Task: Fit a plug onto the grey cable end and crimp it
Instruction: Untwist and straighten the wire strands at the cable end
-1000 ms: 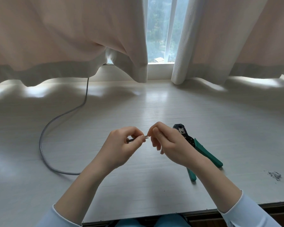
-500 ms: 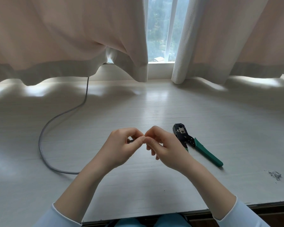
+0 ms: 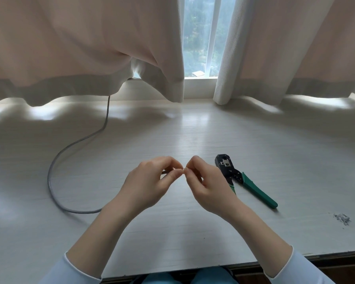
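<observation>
Grey cable [image 3: 55,158]: lies on the desk [image 3: 213,136], coming from under the curtain hem at the back edge, left of centre; curves toward the left side, loops round near the front and passes behind the left forearm; a short grey length shows again between the fingers of the left hand.
Left hand [image 3: 150,185]: raised above the desk's middle front; thumb and fingers curled, pinching the cable end at the fingertips.
Cable end: at the point where the two hands meet; hidden by the fingertips.
Plug: cannot be made out; too small or covered by fingers.
Right hand [image 3: 207,185]: facing the left hand, fingers curled, thumb and forefinger pinched together and touching the left fingertips; what they hold cannot be told.
Crimping tool [image 3: 242,178]: flat on the desk just right of the right hand, black head toward the back edge, green handles toward the front right; one handle partly hidden behind the wrist.
Grey scraps [image 3: 341,218]: small scatter near the front right corner.
Curtains [image 3: 90,48]: pale, hanging over the back edge, parted at a window [image 3: 199,37].
</observation>
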